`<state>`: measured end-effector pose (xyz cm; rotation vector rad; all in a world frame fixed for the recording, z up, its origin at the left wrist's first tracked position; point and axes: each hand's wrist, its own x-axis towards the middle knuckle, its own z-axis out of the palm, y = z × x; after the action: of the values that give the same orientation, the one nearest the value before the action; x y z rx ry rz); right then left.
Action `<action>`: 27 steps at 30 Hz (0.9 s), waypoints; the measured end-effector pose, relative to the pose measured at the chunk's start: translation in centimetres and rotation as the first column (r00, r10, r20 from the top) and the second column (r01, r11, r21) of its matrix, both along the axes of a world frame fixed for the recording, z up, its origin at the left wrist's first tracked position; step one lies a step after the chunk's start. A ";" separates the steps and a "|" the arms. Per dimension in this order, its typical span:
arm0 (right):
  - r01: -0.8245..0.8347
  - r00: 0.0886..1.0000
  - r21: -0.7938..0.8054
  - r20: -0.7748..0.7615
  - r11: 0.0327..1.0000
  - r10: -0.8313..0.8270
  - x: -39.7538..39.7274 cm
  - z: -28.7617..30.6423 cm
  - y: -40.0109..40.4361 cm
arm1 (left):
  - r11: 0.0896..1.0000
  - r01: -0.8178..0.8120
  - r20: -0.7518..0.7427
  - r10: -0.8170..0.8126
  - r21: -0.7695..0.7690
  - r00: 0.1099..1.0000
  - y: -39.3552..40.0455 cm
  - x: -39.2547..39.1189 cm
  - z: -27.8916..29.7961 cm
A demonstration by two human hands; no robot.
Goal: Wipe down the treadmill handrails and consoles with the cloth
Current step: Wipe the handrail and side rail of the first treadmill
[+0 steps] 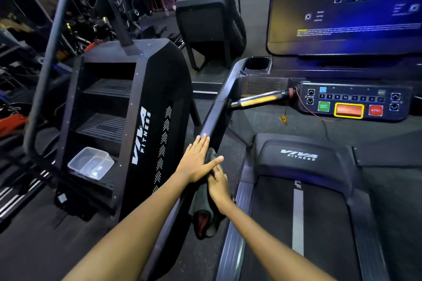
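Dark gym floor lay all around you, and you stood on the treadmill belt (299, 223) with both arms reaching out to the left handrail (214, 118).

Closest to you, the grey cloth (203, 214) was draped over that rail, with its loose end hanging down and a bit of red showing inside. Your right hand (219, 187) lay on top of the cloth. I could not tell how much its fingers were curled, because your other hand covered them. Your left hand (198, 162) rested flat just above, fingers (203, 141) straight and spread, tips touching the bare rail and thumb over the cloth. It held nothing.

You looked to be in the middle of wiping the left handrail, about halfway up it. Next, you probably needed to press the cloth down and slide it up the rail toward the cup holder (257, 64).

Farther on, the silver grip bar (258, 99) stuck out from the button console (354, 101). Above it glowed the big screen (347, 7). They likely needed wiping too, gently, so no button got pushed.

Off to your left stood the stair climber (137, 121) with a clear plastic tub (91, 163) on one step.
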<state>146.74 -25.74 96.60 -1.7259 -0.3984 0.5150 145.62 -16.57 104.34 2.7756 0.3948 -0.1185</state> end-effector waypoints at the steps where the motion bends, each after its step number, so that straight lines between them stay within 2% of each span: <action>1: -0.001 1.000 0.003 -0.002 1.000 0.001 -0.6 0.1 -0.1 | 1.000 0.005 0.000 -0.005 -0.006 1.000 0.0 -0.1 0.1; 7: 0.001 0.999 0.096 -0.037 0.995 0.002 -3.5 0.2 -0.7 | 0.994 0.049 0.007 -0.049 -0.102 0.999 0.4 -1.8 0.6; 11: 0.042 0.999 0.064 -0.028 0.997 -0.041 -3.6 0.7 -0.8 | 0.993 0.107 0.054 -0.105 -0.044 0.993 0.5 -4.6 -0.4; 16: -0.018 1.000 0.090 0.006 0.996 0.018 -6.3 1.4 -1.6 | 0.997 0.051 0.139 -0.043 -0.055 0.989 0.6 -5.1 -1.1; 23: 0.041 0.999 0.150 -0.036 0.988 -0.036 -5.7 2.0 -1.3 | 0.992 0.015 0.188 0.009 -0.127 0.982 0.8 -4.6 -1.7; 27: 0.033 0.999 0.132 -0.002 0.991 -0.033 -8.7 2.1 -1.9 | 0.995 0.015 0.223 0.008 -0.098 0.975 0.6 -4.8 -1.8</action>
<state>138.06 -27.60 98.73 -1.6025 -0.3942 0.4546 140.85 -15.93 102.58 2.6543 0.3166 0.1684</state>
